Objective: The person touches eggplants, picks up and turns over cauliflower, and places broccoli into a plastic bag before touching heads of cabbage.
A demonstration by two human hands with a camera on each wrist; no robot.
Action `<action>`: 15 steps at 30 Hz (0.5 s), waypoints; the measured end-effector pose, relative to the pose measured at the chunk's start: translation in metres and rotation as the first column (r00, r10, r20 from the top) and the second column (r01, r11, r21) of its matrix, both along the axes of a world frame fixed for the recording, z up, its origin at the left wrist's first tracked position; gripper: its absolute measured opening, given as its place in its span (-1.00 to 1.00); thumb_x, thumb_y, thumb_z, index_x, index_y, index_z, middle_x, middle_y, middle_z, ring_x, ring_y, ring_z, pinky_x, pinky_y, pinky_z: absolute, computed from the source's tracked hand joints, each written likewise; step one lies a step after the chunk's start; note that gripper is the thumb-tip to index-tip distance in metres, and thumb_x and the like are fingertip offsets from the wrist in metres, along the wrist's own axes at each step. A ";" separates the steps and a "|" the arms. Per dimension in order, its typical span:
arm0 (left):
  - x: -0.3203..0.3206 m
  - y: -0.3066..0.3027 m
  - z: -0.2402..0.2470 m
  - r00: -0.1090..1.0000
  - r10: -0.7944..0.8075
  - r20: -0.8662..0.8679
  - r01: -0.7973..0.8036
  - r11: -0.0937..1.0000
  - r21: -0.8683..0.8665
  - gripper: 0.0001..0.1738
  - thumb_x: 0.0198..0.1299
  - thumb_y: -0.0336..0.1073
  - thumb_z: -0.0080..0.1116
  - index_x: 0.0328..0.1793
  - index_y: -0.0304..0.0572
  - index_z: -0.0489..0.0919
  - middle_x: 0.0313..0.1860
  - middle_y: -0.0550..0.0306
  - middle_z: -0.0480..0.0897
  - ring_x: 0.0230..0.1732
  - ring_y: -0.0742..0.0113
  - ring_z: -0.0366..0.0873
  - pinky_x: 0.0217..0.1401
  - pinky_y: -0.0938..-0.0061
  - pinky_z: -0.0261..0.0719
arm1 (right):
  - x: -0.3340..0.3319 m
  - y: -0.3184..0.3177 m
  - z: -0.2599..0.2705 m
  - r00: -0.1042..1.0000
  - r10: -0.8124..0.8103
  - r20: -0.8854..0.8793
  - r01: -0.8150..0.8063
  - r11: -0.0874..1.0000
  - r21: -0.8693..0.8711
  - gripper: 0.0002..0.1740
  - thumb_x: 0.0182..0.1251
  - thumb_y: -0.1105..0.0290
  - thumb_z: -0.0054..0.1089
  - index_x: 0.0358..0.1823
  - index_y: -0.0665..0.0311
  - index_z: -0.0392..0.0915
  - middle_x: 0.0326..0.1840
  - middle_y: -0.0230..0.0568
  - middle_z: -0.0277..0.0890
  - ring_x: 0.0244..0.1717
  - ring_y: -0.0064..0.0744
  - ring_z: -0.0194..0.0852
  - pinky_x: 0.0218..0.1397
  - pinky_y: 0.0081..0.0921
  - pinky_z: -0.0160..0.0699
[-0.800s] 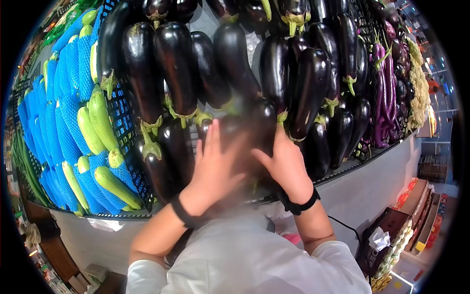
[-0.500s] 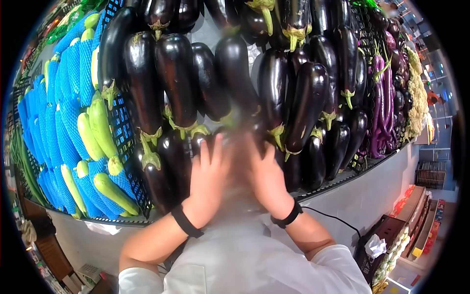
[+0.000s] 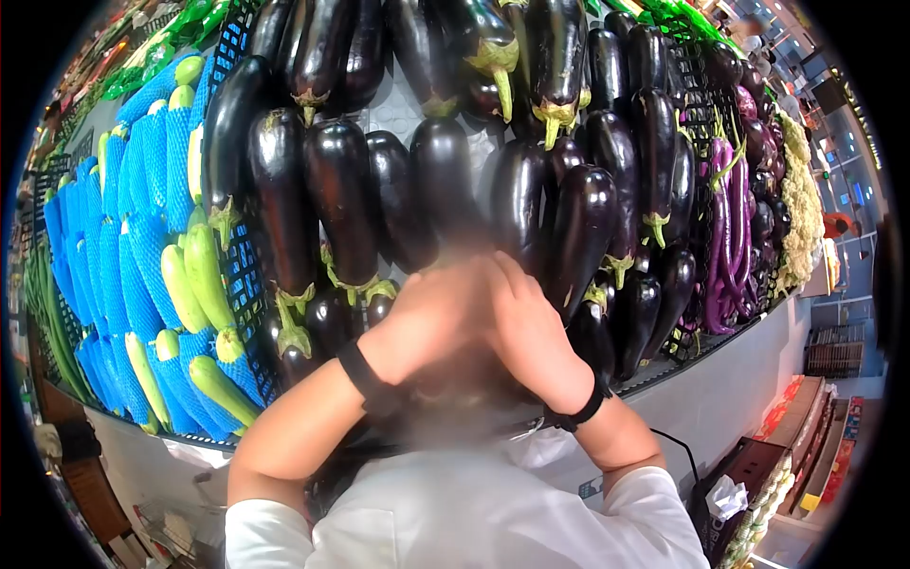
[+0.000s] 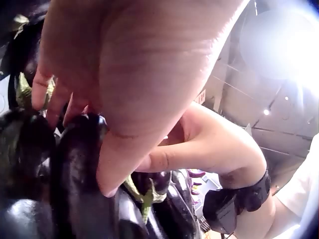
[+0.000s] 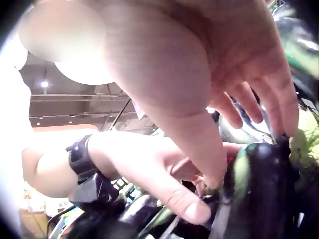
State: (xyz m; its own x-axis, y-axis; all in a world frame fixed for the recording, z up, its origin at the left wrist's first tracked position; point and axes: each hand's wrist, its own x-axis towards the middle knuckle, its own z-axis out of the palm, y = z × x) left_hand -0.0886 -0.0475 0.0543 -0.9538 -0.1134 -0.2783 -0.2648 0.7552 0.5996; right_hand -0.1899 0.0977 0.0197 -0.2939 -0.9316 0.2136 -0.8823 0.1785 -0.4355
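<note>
In the head view my left hand (image 3: pixel 427 322) and right hand (image 3: pixel 531 337) meet over the front row of glossy dark eggplants. The left wrist view has my left fingers reaching over the end of an upright eggplant (image 4: pixel 77 174), with the thumb along its side. From the right wrist, my right hand (image 5: pixel 244 64) straddles an eggplant (image 5: pixel 259 194), thumb on one side and fingers on the other. The left thumb shows just beside it. A blur in the head view hides the space beneath the palms.
Several rows of eggplants (image 3: pixel 341 199) fill the black crate. To the left lie pale green squashes (image 3: pixel 199 275) in blue foam nets (image 3: pixel 114 275). Slender purple eggplants (image 3: pixel 730 237) and cauliflower (image 3: pixel 801 204) are at the right. The display's front edge (image 3: pixel 664 375) runs before the person.
My hands, apart with fingers spread earlier, have come together over the front row. The camera view has tipped, so the eggplants sit lower in the picture.
</note>
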 end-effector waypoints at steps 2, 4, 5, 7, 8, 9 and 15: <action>0.003 0.003 0.013 1.000 0.018 0.025 -0.018 1.000 0.009 0.05 -0.05 -0.24 0.52 0.53 -0.39 0.17 0.36 -0.18 0.46 0.34 -0.12 0.42 0.36 0.08 0.38 | -0.001 0.004 -0.015 0.999 0.029 -0.036 -0.029 1.000 0.003 -0.44 0.10 0.46 0.27 0.17 0.48 0.42 0.05 0.11 0.45 0.11 0.16 0.45 0.19 -0.14 0.52; 0.001 0.005 0.016 0.999 0.020 0.047 -0.021 1.000 0.007 0.04 -0.06 -0.24 0.50 0.53 -0.40 0.19 0.36 -0.17 0.47 0.30 -0.11 0.43 0.33 0.11 0.38 | 0.013 0.004 -0.019 0.999 -0.020 -0.046 0.027 0.988 0.153 -0.19 0.00 0.48 0.29 0.36 0.62 0.29 0.23 0.29 0.40 0.19 0.17 0.44 0.30 -0.13 0.45; 0.001 0.006 0.017 0.998 0.022 0.059 -0.022 1.000 0.005 0.04 -0.07 -0.24 0.49 0.52 -0.41 0.19 0.35 -0.17 0.48 0.28 -0.11 0.44 0.32 0.13 0.38 | 0.015 0.002 -0.017 0.996 -0.022 -0.087 0.037 0.983 0.181 -0.21 0.01 0.46 0.27 0.35 0.63 0.30 0.22 0.29 0.41 0.18 0.16 0.45 0.29 -0.13 0.45; -0.004 0.007 0.012 0.996 0.015 0.091 -0.012 0.999 -0.031 0.05 -0.09 -0.22 0.46 0.53 -0.45 0.19 0.37 -0.17 0.46 0.25 -0.08 0.44 0.31 0.19 0.37 | 0.018 -0.004 -0.012 0.986 -0.018 -0.165 0.057 0.971 0.233 -0.24 0.05 0.43 0.24 0.33 0.65 0.31 0.18 0.29 0.43 0.18 0.14 0.46 0.28 -0.14 0.45; -0.005 0.006 0.007 0.996 0.011 0.091 -0.006 0.999 -0.054 0.06 -0.09 -0.20 0.43 0.53 -0.48 0.18 0.39 -0.17 0.45 0.24 -0.05 0.44 0.31 0.23 0.35 | 0.017 -0.007 -0.016 0.976 -0.010 -0.219 0.062 0.971 0.232 -0.25 0.07 0.41 0.23 0.32 0.65 0.33 0.17 0.28 0.44 0.16 0.13 0.47 0.25 -0.15 0.46; -0.004 0.009 -0.009 0.996 0.055 -0.063 -0.063 0.991 -0.120 -0.21 -0.01 -0.19 0.35 0.34 -0.34 0.31 0.25 -0.07 0.52 0.15 -0.03 0.52 0.22 0.20 0.42 | 0.017 -0.009 -0.021 0.962 0.000 -0.273 0.066 0.970 0.233 -0.27 0.08 0.38 0.21 0.31 0.64 0.34 0.17 0.27 0.45 0.15 0.12 0.47 0.22 -0.16 0.47; 0.005 0.014 -0.006 0.999 0.037 -0.032 -0.040 0.994 -0.105 0.09 -0.06 -0.18 0.40 0.58 -0.49 0.12 0.48 -0.28 0.34 0.29 -0.10 0.42 0.30 0.18 0.41 | 0.005 -0.006 -0.009 0.928 0.038 -0.371 0.013 0.991 0.135 -0.45 0.00 0.40 0.21 0.09 0.45 0.51 0.09 -0.03 0.52 0.03 -0.15 0.46 -0.03 -0.30 0.52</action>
